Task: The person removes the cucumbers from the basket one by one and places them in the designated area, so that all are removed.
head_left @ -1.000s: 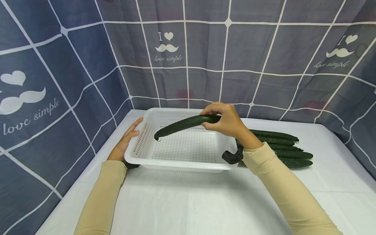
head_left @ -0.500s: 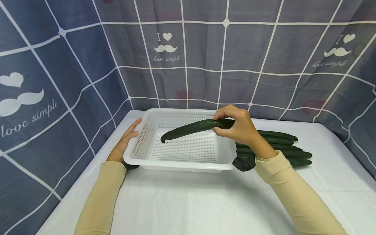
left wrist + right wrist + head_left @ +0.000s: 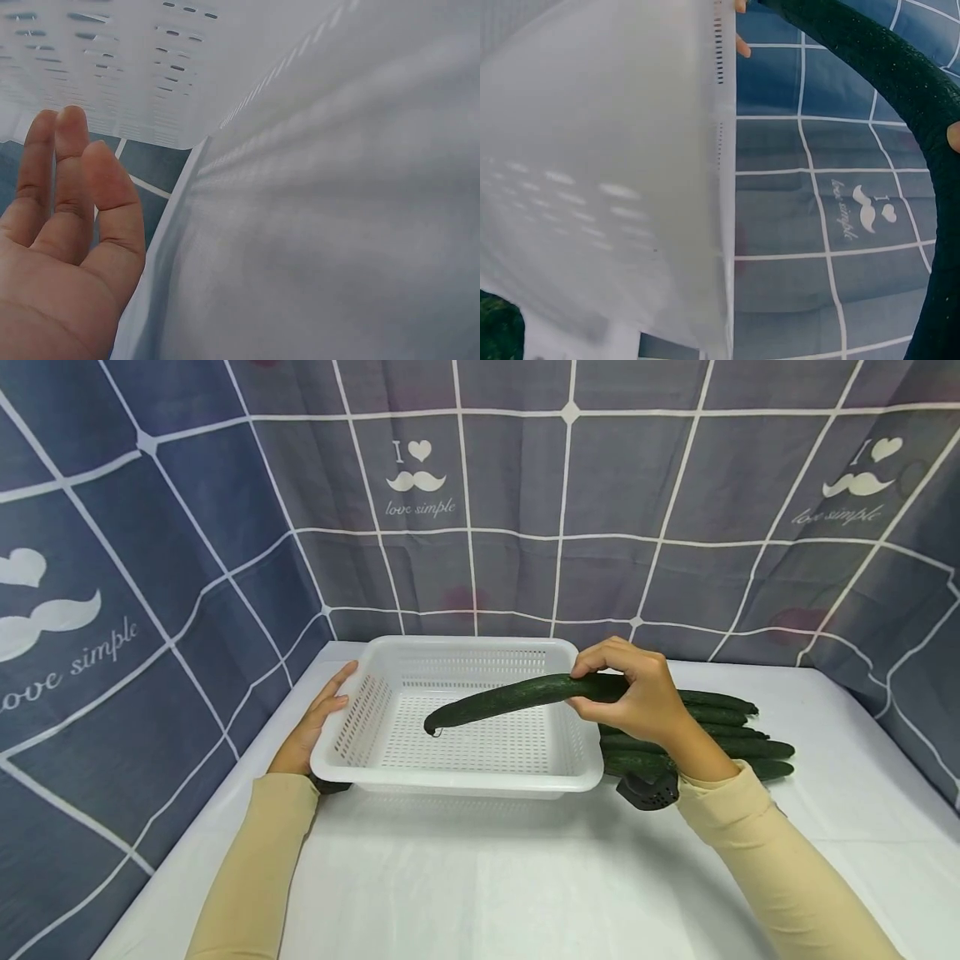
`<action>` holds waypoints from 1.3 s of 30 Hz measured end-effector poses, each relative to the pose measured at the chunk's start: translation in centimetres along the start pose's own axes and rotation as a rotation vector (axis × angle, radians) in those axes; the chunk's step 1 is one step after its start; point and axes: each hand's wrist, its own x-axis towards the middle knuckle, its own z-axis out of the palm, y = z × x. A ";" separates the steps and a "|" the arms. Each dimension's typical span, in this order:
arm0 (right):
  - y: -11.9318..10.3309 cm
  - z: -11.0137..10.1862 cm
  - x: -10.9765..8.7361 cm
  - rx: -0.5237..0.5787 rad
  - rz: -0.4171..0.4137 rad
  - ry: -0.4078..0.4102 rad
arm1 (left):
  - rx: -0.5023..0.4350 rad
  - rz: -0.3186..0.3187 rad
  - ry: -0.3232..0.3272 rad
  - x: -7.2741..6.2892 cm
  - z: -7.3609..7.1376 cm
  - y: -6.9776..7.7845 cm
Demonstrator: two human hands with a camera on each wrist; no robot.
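Note:
My right hand [image 3: 637,702] pinches a long dark green cucumber [image 3: 510,700] near its thick end, thumb in front. The cucumber slants down to the left, its thin tip above the inside of a white perforated plastic basket [image 3: 450,781], its held end out past the right rim. In the right wrist view the cucumber [image 3: 892,67] arcs down the right side, a fingertip [image 3: 954,137] at its edge. My left hand [image 3: 311,727] lies along the basket's left side. The left wrist view shows its fingers [image 3: 71,172] extended and slightly bent, beside the basket's slotted wall [image 3: 135,45].
Several cucumbers [image 3: 742,748] lie side by side on the white cloth [image 3: 480,877], right of the basket and partly behind my right hand. A dark checked curtain [image 3: 510,510] with white lines closes off the back and both sides.
My right hand has moved right and slightly toward me with the cucumber, so its held end has gone from over the basket to beyond the right rim. The left hand stays at the basket.

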 end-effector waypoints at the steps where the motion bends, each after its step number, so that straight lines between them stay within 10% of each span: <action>1: 0.0 -0.1 -0.2 0.004 0.003 0.002 | 0.006 -0.006 0.005 0.0 0.0 0.0; 39: -0.6 -5.5 -7.9 0.171 0.176 0.048 | -0.069 -0.005 -0.034 0.0 0.4 0.1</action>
